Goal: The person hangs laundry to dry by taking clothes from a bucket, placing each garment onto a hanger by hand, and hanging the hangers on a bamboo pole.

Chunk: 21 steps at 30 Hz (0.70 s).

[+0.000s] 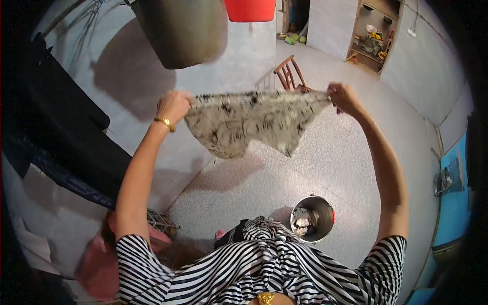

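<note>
A pair of light shorts [244,124] with dark markings is stretched out in the air in front of me, slightly blurred. My left hand [174,105], with a gold bangle at the wrist, is closed on one end of the waistband. At the other end, my right hand [344,97] grips the same band. The two legs of the shorts hang down loose between my hands. Below, near my body, a metal bucket [331,229] stands on the floor with some crumpled cloth [302,222] inside.
Overhead at the top are a large dull metal bucket [180,35] and a red plastic container [249,11]. A wooden chair [290,73] stands beyond the shorts. Dark draped material [66,127] runs along the left. Shelves [373,38] with assorted items are set in the far wall.
</note>
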Each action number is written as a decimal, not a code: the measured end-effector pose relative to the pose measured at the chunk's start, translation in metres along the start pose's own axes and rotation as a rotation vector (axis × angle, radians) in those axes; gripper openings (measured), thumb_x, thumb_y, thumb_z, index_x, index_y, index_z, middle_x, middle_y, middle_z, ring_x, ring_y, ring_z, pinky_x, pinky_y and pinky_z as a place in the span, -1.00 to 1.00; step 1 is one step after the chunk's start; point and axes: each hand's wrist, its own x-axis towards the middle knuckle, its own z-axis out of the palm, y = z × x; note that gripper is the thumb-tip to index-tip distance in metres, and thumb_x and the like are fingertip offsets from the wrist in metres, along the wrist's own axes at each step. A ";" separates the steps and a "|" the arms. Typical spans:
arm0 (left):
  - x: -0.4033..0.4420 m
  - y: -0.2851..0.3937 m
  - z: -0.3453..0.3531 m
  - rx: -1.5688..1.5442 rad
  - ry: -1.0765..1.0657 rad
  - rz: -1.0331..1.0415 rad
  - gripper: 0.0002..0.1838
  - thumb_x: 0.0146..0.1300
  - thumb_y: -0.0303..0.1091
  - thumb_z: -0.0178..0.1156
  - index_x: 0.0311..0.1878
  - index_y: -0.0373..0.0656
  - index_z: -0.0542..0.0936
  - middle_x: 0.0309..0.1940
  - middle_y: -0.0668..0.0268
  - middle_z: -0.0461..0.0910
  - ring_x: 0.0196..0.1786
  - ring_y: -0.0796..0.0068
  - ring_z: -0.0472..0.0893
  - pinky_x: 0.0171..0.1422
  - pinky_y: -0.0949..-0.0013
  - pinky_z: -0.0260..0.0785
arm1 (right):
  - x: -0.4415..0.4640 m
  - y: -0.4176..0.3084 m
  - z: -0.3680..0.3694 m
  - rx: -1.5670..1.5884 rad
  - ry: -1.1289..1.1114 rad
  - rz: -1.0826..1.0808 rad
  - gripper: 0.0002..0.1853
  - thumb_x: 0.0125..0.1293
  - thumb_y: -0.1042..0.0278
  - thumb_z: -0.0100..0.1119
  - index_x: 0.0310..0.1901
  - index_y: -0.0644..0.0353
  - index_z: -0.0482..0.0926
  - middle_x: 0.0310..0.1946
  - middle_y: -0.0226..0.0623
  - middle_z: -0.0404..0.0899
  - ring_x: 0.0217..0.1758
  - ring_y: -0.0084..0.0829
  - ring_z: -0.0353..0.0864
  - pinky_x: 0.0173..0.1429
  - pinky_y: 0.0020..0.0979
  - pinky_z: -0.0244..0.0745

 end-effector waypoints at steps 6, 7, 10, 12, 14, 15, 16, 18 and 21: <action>0.031 0.029 -0.011 -0.162 0.449 0.372 -0.86 -0.17 -0.48 -0.09 -0.48 -0.17 0.43 -0.55 0.09 0.44 -0.43 0.14 0.44 -0.32 0.23 0.27 | 0.039 -0.074 0.014 0.710 0.305 -0.070 -0.77 0.00 0.62 -0.28 -0.27 0.25 0.33 -0.53 -0.24 0.41 -0.52 -0.47 0.48 -0.46 -0.53 0.45; 0.025 0.027 -0.006 -0.214 0.204 0.282 -0.87 -0.17 -0.50 -0.09 -0.48 -0.19 0.41 -0.59 0.11 0.43 -0.48 0.13 0.42 -0.35 0.26 0.27 | 0.043 -0.077 0.017 1.015 0.324 0.062 -0.80 0.01 0.61 -0.26 -0.30 0.27 0.33 -0.55 -0.24 0.41 -0.52 -0.46 0.48 -0.45 -0.51 0.45; 0.012 0.023 0.010 -0.385 -0.302 0.358 -0.87 -0.11 -0.46 -0.04 -0.43 -0.17 0.44 -0.62 0.30 0.43 -0.50 0.45 0.43 -0.41 0.43 0.26 | 0.059 -0.061 0.026 1.466 0.246 0.253 -0.91 -0.04 0.58 -0.18 -0.47 0.32 0.36 -0.55 -0.25 0.42 -0.53 -0.43 0.48 -0.51 -0.43 0.42; 0.001 0.026 0.022 -0.617 -0.492 0.203 -0.87 -0.07 -0.39 -0.01 -0.42 -0.19 0.45 -0.63 0.37 0.41 -0.51 0.56 0.39 -0.44 0.49 0.23 | 0.067 -0.052 0.036 1.520 0.123 0.390 -0.89 -0.05 0.60 -0.18 -0.44 0.33 0.36 -0.46 -0.18 0.42 -0.53 -0.39 0.47 -0.44 -0.37 0.42; -0.012 0.037 0.023 -0.833 -0.735 0.009 -0.75 -0.02 -0.20 0.05 -0.45 -0.22 0.47 -0.68 0.49 0.36 -0.57 0.74 0.30 -0.50 0.59 0.17 | 0.089 -0.014 0.064 1.271 0.163 0.067 -0.90 -0.06 0.60 -0.16 -0.46 0.33 0.37 -0.52 -0.21 0.41 -0.55 -0.40 0.45 -0.44 -0.39 0.42; -0.016 0.041 0.021 -0.675 -0.702 0.074 -0.76 -0.04 -0.20 0.07 -0.48 -0.22 0.47 -0.70 0.47 0.35 -0.58 0.73 0.29 -0.51 0.59 0.17 | 0.100 0.008 0.080 1.004 0.196 -0.239 -0.91 -0.07 0.59 -0.14 -0.47 0.32 0.38 -0.57 -0.24 0.40 -0.57 -0.41 0.42 -0.44 -0.41 0.42; -0.020 0.042 0.021 -0.516 -0.669 0.137 -0.76 -0.07 -0.21 0.09 -0.52 -0.22 0.48 -0.72 0.46 0.35 -0.59 0.72 0.29 -0.52 0.58 0.17 | 0.106 0.018 0.090 0.723 0.222 -0.530 -0.91 -0.08 0.59 -0.12 -0.49 0.32 0.38 -0.62 -0.27 0.38 -0.59 -0.42 0.40 -0.45 -0.43 0.41; -0.014 0.025 0.021 -0.526 -0.459 -0.046 -0.77 -0.18 -0.22 0.12 -0.62 -0.22 0.46 -0.77 0.39 0.36 -0.69 0.67 0.33 -0.64 0.56 0.18 | 0.052 -0.046 0.043 1.216 0.003 0.147 -0.89 -0.13 0.59 -0.06 -0.47 0.31 0.40 -0.63 -0.32 0.38 -0.61 -0.50 0.36 -0.52 -0.51 0.33; 0.012 -0.016 0.000 -0.684 -0.144 -0.310 -0.81 -0.22 -0.29 0.12 -0.66 -0.22 0.43 -0.80 0.37 0.37 -0.80 0.63 0.31 -0.76 0.52 0.14 | 0.045 -0.050 0.022 0.363 0.149 -0.110 -0.82 -0.16 0.61 0.02 -0.42 0.21 0.42 -0.64 -0.39 0.38 -0.60 -0.61 0.31 -0.59 -0.55 0.17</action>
